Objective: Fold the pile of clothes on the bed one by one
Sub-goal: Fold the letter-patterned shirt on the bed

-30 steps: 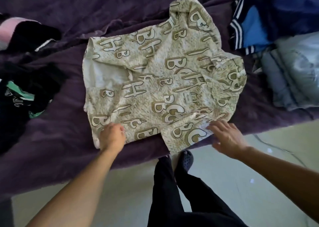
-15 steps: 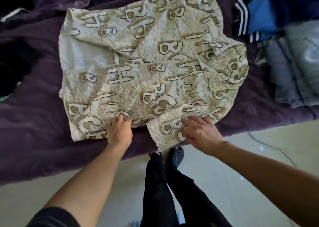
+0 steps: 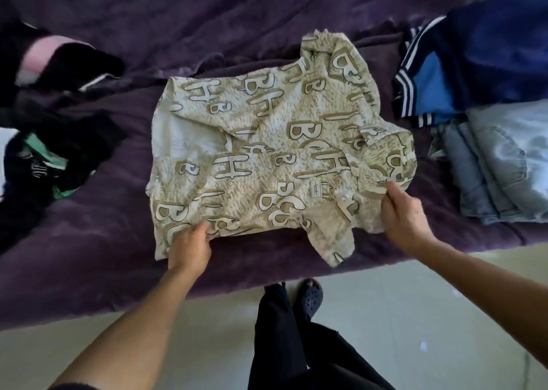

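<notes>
Shirt-folding was in hand on the purple bed (image 3: 89, 256), where a beige letter-print shirt (image 3: 281, 152) lay spread near the front edge. The left hand (image 3: 189, 247) gripped its near hem and the right hand (image 3: 403, 214) pinched fabric by the right sleeve. Next, that loose sleeve probably needed turning inward. No basket showed: folded jeans (image 3: 504, 164) and a navy striped garment (image 3: 474, 63) lay right, dark unfolded clothes (image 3: 44, 152) left.
</notes>
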`<state>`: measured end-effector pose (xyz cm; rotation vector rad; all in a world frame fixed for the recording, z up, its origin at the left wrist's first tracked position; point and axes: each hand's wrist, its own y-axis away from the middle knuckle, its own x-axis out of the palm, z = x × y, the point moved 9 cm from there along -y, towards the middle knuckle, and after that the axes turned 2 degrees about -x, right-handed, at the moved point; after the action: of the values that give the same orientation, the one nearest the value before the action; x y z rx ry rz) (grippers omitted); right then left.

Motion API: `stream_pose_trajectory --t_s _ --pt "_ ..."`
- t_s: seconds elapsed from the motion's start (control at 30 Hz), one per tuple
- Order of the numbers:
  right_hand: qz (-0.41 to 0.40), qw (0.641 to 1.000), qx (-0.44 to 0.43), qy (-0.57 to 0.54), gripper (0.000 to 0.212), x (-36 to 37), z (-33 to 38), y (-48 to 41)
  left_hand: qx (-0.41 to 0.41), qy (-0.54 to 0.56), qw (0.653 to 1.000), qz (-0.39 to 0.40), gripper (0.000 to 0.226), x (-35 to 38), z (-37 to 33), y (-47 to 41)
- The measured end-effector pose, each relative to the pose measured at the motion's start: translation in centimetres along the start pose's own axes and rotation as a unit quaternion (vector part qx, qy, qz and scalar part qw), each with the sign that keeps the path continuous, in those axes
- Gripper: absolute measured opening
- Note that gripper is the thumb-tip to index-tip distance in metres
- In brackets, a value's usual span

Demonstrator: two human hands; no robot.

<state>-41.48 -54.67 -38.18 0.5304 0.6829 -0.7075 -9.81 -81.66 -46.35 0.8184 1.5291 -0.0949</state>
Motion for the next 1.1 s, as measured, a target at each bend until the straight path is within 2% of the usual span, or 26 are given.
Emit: stream_pose_trajectory --t_s 0.1,0.2,0.37,0.47,0.53,0.57,0.63,0.7,0.73,0.8,0.87,0.9,0.93,1.0,1.1 --pt "-0.061 0.996 0.036 -0.054 0.028 -2.6 3.3 -6.1 -0.055 0.078 0.995 -0.028 0.023 -3.9 1.2 -2.9" --pt "-0.08 0.991 0.063 -0.081 0.034 -3.9 5.8 -12.8 -0.057 0.123 0.987 -0.085 0.016 -9.1 1.0 -7.4" --pt "-0.111 0.979 0.148 -0.082 0.035 -5.2 6.9 -25.0 0.032 0.031 0.985 -0.166 0.013 -17.4 -2.4 -17.8" --pt "-0.074 0.974 0.215 0.016 0.021 -4.9 6.0 -31.8 0.062 -0.008 0.976 -0.21 0.013 -20.6 -4.8 -24.3" --pt "-0.089 0.966 0.225 0.089 0.034 -5.4 5.4 -35.1 0.046 -0.032 0.974 -0.218 0.018 -21.2 -5.4 -28.1" --pt "-0.122 0.965 0.22 0.069 0.036 -5.6 5.0 -36.0 0.035 -0.045 0.975 -0.213 0.024 -20.8 -5.5 -29.6" --pt "-0.152 0.961 0.19 0.134 0.037 -5.2 5.4 -36.0 0.034 -0.065 0.981 -0.177 0.032 -18.8 -6.0 -31.1" --pt "-0.146 0.963 0.116 0.197 0.031 -2.7 6.2 -34.8 0.072 -0.082 0.987 -0.115 0.033 -15.1 -7.0 -30.9" --pt "-0.105 0.97 0.068 0.206 0.028 -0.5 6.6 -34.2 0.09 -0.091 0.989 -0.075 0.036 -13.0 -7.4 -30.4" --pt "0.028 0.976 -0.005 0.216 0.023 4.0 7.1 -33.1 0.1 -0.107 0.989 0.005 0.044 -9.1 -7.4 -29.4" --pt "0.146 0.956 -0.049 0.249 0.022 7.2 6.3 -33.5 0.086 -0.106 0.989 0.06 0.054 -6.4 -6.6 -29.0" --pt "0.171 0.949 -0.053 0.26 0.026 7.6 5.7 -34.5 0.078 -0.101 0.989 0.079 0.056 -5.6 -6.3 -29.0" --pt "0.172 0.948 -0.034 0.265 0.032 7.2 4.9 -35.9 0.071 -0.098 0.988 0.093 0.058 -5.2 -6.1 -29.2" --pt "0.113 0.96 0.048 0.25 0.045 4.7 2.8 -39.1 0.056 -0.1 0.988 0.103 0.056 -5.1 -6.2 -29.7" --pt "0.046 0.964 0.158 0.208 0.061 1.1 0.0 -40.9 0.061 -0.104 0.99 0.071 0.049 -5.9 -8.5 -29.6"
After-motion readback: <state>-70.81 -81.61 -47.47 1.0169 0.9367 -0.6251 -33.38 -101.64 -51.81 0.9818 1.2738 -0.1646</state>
